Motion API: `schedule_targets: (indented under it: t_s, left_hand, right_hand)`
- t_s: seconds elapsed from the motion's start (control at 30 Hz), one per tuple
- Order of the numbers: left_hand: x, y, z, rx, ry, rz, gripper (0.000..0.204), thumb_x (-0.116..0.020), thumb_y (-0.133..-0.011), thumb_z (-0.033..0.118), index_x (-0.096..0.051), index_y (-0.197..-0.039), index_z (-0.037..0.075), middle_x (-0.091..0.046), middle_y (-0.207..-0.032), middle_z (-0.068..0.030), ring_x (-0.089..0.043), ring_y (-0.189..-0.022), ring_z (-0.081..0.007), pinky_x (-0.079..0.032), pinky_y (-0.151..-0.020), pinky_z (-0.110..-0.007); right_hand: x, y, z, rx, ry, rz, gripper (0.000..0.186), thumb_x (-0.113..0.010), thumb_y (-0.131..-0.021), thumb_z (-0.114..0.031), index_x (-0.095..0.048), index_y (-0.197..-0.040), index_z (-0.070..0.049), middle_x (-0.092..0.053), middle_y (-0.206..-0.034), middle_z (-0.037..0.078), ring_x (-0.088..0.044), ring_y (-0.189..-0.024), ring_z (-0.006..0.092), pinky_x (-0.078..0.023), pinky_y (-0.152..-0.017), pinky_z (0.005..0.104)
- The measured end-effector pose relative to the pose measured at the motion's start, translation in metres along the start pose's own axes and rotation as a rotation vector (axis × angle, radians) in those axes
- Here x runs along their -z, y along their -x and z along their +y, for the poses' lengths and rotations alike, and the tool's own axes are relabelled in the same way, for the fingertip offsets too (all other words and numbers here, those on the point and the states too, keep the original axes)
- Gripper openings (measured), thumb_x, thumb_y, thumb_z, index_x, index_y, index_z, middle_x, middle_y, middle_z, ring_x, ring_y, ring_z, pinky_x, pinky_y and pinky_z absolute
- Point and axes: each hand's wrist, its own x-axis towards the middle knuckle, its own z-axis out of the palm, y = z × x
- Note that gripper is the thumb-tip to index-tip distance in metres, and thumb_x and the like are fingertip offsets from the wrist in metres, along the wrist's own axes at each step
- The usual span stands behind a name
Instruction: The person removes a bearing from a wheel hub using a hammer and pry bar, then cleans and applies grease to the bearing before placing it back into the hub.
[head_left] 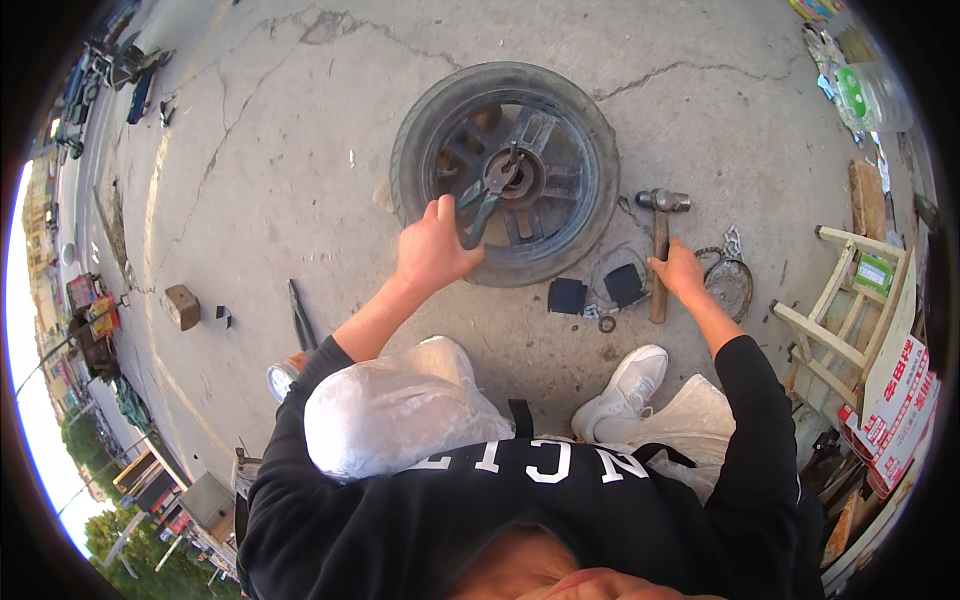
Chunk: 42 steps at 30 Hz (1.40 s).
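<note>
A wheel (600, 190) with a black tyre and a dark spoked rim lies flat on the concrete in front of me. My left hand (437, 245) is closed around the handles of a pair of pliers (497, 176), whose jaws reach the hub in the wheel's centre. Whether the jaws grip anything there, I cannot tell. To the wheel's right, my right hand (680, 270) holds the wooden handle of a hammer (660, 235), its metal head pointing away from me. Two black square pads (624, 285) and a small ring (607, 324) lie between the hammer and the wheel.
A chain-like loop (732, 285) rests right of the hammer. On the left are a long dark tool (300, 312), a block (182, 307) and a small dark piece (223, 317). A wooden stool-like frame (835, 310) and a plastic container (880, 97) stand along the right.
</note>
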Motion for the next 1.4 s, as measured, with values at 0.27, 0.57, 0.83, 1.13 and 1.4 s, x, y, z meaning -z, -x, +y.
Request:
schedule_targets:
  t_s: [0.27,0.57,0.83,1.13,1.4]
  left_hand:
    - [0.0,0.018,-0.002,0.025,-0.029,0.016,0.06,-0.076,-0.064,0.028,-0.044,-0.106,-0.001,-0.059,-0.091,-0.0211,-0.066,-0.072,-0.0388,-0.053,-0.059,-0.045]
    - [0.016,0.009,-0.004,0.036,-0.004,-0.098,0.06,-0.076,-0.064,0.028,-0.045,-0.108,0.002,-0.06,-0.095,-0.0198,-0.066,-0.08,-0.0381,-0.054,-0.065,-0.046]
    - [0.015,0.009,-0.007,-0.009,0.034,-0.067,0.061,-0.078,-0.063,0.029,-0.045,-0.107,0.002,-0.06,-0.096,-0.0191,-0.066,-0.079,-0.0382,-0.054,-0.064,-0.046]
    - [0.017,0.009,-0.01,-0.001,0.097,-0.075,0.06,-0.077,-0.062,0.027,-0.045,-0.105,0.001,-0.06,-0.093,-0.0203,-0.065,-0.078,-0.0401,-0.054,-0.065,-0.047]
    - [0.008,0.011,-0.005,-0.006,0.063,-0.069,0.06,-0.079,-0.063,0.026,-0.045,-0.106,0.002,-0.061,-0.095,-0.02,-0.067,-0.079,-0.0382,-0.055,-0.064,-0.045]
  right_hand:
    - [0.028,-0.005,0.003,-0.003,-0.056,0.222,0.04,-0.071,-0.08,-0.027,-0.053,-0.101,0.002,-0.066,-0.085,0.025,-0.067,-0.083,0.0403,-0.053,-0.073,0.0485]
    - [0.161,0.109,-0.158,0.511,-0.585,-0.067,0.044,-0.062,-0.093,-0.04,-0.053,-0.096,0.003,-0.054,-0.064,0.014,-0.06,-0.061,0.0243,-0.045,-0.058,0.0394]
    - [0.187,0.137,-0.214,0.381,-0.6,-0.214,0.043,-0.056,-0.098,-0.037,-0.047,-0.087,0.003,-0.056,-0.064,0.012,-0.054,-0.048,0.0195,-0.044,-0.045,0.038]
    - [0.191,0.163,-0.22,0.863,-0.784,0.345,0.036,-0.056,-0.099,-0.034,-0.051,-0.105,0.001,-0.054,-0.069,0.004,-0.051,-0.054,0.0105,-0.04,-0.048,0.0246]
    - [0.146,0.141,-0.182,0.162,-0.705,0.014,0.041,-0.055,-0.098,-0.04,-0.053,-0.097,0.001,-0.049,-0.054,0.004,-0.049,-0.039,0.0121,-0.04,-0.038,0.029]
